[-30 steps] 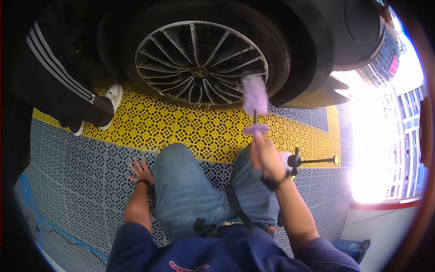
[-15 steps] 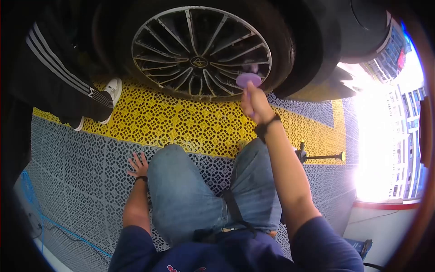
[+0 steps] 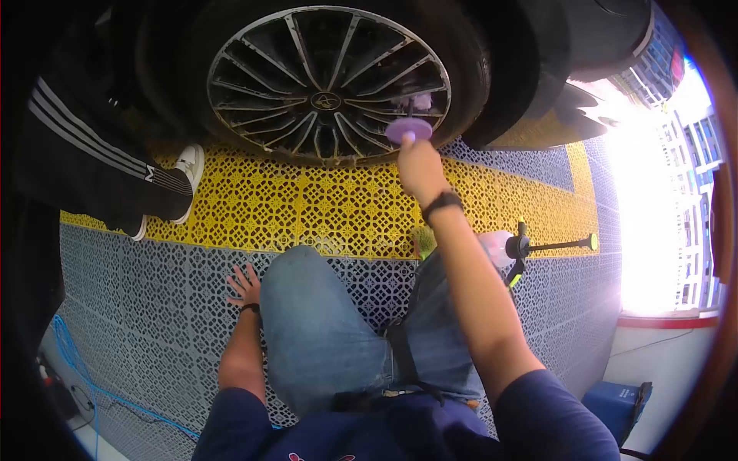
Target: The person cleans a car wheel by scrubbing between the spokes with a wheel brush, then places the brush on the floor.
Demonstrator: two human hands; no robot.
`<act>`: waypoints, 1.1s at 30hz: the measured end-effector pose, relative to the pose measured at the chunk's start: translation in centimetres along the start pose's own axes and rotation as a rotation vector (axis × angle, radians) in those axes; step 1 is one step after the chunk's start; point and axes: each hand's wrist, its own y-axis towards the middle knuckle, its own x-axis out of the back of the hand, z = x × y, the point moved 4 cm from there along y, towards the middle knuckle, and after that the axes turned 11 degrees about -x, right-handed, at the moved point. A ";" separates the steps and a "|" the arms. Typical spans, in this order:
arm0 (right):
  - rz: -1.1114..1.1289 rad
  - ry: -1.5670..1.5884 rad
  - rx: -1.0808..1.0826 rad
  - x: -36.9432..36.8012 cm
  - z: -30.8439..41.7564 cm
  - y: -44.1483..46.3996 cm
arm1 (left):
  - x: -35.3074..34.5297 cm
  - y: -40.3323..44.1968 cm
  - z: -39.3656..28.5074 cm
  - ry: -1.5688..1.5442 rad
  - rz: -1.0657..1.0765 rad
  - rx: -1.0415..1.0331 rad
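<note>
My right hand point(image 3: 422, 170) is closed around the handle of a purple wheel brush point(image 3: 409, 131) with a round guard. The brush's pale, fluffy head reaches between the spokes at the lower right of the car wheel point(image 3: 325, 101). Its silver-and-black spokes look wet, and a dark tyre point(image 3: 475, 84) surrounds them. Away from the wheel, my left hand point(image 3: 246, 286) is spread on the grey floor grating point(image 3: 154, 292) beside my knee, with nothing in it.
Right of my knee lies a pump sprayer point(image 3: 518, 247) with a black nozzle. A fuzzy green item point(image 3: 423, 242) partly shows beside my leg. Another person's leg point(image 3: 115, 173) is at left. A blue hose point(image 3: 71, 361) runs lower left; a blue container point(image 3: 615, 409) stands lower right.
My right hand and the brush have shifted slightly left, with the brush head now showing more above the guard. The view has shifted, revealing more of the sprayer. My left hand stays on the floor.
</note>
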 end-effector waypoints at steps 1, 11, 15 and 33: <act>-0.216 -0.315 0.172 0.3 -0.5 -2.7 | 1.3 -0.6 -0.6 0.001 0.005 -0.005; -0.200 -0.187 0.113 2.4 1.6 -1.3 | 3.6 -1.7 -1.9 -0.049 0.125 0.016; 0.013 -0.054 0.084 2.4 -2.9 -9.8 | 9.6 -5.0 -4.5 -0.076 0.249 0.036; 0.397 -0.495 0.316 9.0 -1.2 -4.3 | 32.7 -8.3 -27.1 -1.452 0.445 -0.774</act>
